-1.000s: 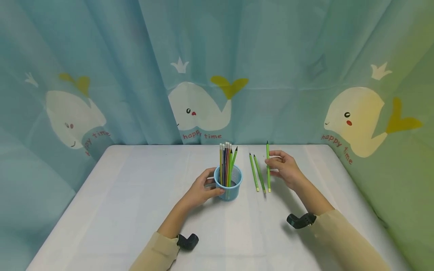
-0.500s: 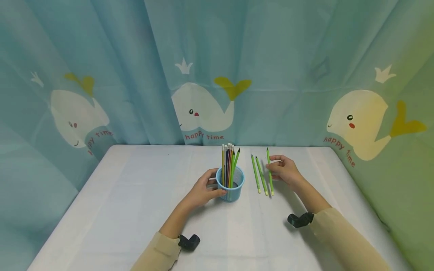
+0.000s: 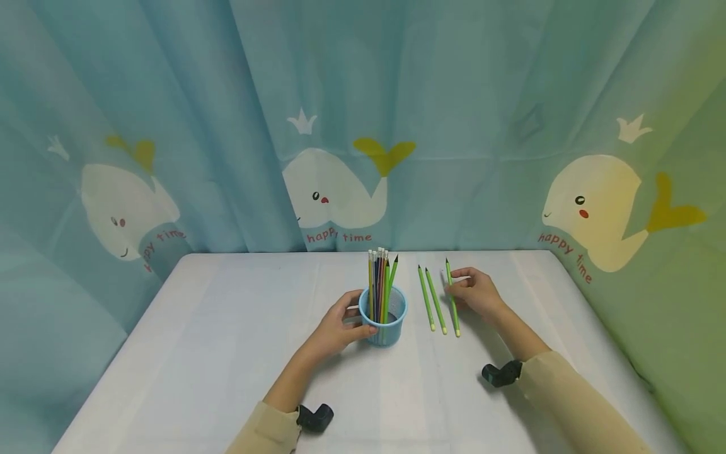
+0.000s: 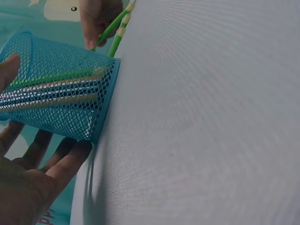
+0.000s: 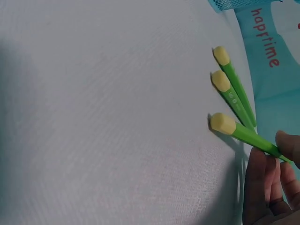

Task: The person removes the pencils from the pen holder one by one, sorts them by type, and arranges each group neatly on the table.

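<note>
My left hand (image 3: 334,328) holds a light-blue mesh pencil cup (image 3: 383,338), thumb in front and fingers round its left side. Inside the cup stand several pencils (image 3: 377,280), some dark or yellow with white ends up and two green with dark points up. To the right, my right hand (image 3: 479,294) pinches a green pencil (image 3: 455,315) between thumb and fingers; its pale yellow end (image 5: 222,123) is at or just above the tabletop. Two more green pencils lie side by side between cup and hand, a left one (image 3: 426,299) and a middle one (image 3: 436,302).
All of this is on a white table (image 3: 227,353), whose back edge meets a blue-green curtain (image 3: 465,126) printed with whales. Dark wrist devices, one at the left cuff (image 3: 315,418) and one at the right cuff (image 3: 501,373), jut over the tabletop.
The pencil in my right hand has come down, its pale end moving slightly toward me and to the right. My left hand keeps its hold on the cup. The head view has shifted slightly.
</note>
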The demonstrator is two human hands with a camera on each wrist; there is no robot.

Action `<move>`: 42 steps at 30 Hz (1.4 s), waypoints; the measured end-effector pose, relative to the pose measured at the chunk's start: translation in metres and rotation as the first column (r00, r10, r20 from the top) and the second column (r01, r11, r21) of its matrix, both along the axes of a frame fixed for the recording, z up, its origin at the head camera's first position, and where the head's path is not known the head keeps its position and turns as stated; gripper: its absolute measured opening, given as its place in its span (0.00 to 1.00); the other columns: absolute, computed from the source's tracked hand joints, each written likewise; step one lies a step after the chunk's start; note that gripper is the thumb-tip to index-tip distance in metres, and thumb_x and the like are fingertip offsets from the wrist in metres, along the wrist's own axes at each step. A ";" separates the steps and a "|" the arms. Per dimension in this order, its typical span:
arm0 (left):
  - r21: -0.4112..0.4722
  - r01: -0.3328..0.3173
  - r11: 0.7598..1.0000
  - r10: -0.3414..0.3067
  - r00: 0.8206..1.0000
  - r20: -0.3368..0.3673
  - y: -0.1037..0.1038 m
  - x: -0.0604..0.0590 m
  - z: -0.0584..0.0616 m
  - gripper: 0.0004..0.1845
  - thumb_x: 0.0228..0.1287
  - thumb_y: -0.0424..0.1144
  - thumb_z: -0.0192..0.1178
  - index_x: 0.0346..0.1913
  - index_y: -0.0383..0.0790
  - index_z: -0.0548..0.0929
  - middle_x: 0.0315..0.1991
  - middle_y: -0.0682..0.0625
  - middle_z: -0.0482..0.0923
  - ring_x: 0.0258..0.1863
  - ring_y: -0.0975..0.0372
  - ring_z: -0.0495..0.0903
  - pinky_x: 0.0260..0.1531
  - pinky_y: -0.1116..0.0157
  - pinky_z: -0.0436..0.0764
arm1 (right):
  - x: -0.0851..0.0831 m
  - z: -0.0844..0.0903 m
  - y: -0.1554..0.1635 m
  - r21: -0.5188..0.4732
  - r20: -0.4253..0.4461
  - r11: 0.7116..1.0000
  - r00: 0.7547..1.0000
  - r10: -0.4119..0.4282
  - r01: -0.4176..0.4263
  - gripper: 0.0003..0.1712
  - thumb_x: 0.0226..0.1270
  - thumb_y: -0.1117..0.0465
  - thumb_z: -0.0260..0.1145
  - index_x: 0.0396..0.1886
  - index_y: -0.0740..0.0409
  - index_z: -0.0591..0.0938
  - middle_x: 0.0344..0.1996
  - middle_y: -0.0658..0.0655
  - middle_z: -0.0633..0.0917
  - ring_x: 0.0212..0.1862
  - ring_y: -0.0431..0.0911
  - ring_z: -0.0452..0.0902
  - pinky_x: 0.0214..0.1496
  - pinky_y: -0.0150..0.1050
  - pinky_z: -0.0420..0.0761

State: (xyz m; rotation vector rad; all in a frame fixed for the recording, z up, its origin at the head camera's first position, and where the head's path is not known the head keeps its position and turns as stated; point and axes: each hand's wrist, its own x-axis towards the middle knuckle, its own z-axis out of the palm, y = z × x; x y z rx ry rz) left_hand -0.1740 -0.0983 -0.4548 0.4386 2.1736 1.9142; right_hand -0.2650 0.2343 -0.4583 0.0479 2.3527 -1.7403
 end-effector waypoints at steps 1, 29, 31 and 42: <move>0.002 0.000 1.000 0.000 1.000 0.000 0.000 0.000 0.000 0.40 0.60 0.32 0.71 0.73 0.40 0.63 0.68 0.37 0.67 0.67 0.43 0.71 0.64 0.49 0.75 | 0.000 -0.001 0.000 0.005 -0.001 1.000 1.000 -0.002 0.002 0.28 0.66 0.63 0.69 0.62 0.67 0.70 0.33 0.53 0.79 0.33 0.42 0.82 0.35 0.39 0.88; 0.010 -0.003 1.000 0.002 1.000 0.008 0.000 0.002 0.000 0.40 0.59 0.33 0.71 0.73 0.41 0.64 0.68 0.37 0.67 0.67 0.43 0.71 0.64 0.48 0.75 | -0.004 -0.007 -0.004 0.185 -0.014 0.983 1.000 -0.002 0.005 0.29 0.63 0.61 0.72 0.59 0.65 0.72 0.33 0.56 0.83 0.30 0.44 0.81 0.32 0.37 0.86; 0.006 -0.006 1.000 0.006 1.000 0.009 -0.001 0.002 -0.002 0.40 0.59 0.33 0.71 0.73 0.41 0.64 0.68 0.37 0.67 0.67 0.43 0.71 0.64 0.49 0.75 | -0.004 -0.008 -0.005 0.197 -0.019 0.980 1.000 0.001 0.003 0.28 0.62 0.62 0.73 0.59 0.65 0.73 0.32 0.56 0.82 0.30 0.44 0.80 0.31 0.37 0.86; 0.001 -0.002 1.000 0.002 1.000 0.004 -0.001 0.000 -0.003 0.40 0.59 0.34 0.71 0.72 0.41 0.64 0.68 0.37 0.68 0.67 0.44 0.71 0.64 0.47 0.74 | -0.003 -0.007 -0.005 0.202 -0.040 0.979 0.999 0.008 0.000 0.26 0.63 0.62 0.72 0.58 0.66 0.74 0.31 0.56 0.81 0.29 0.43 0.80 0.31 0.36 0.86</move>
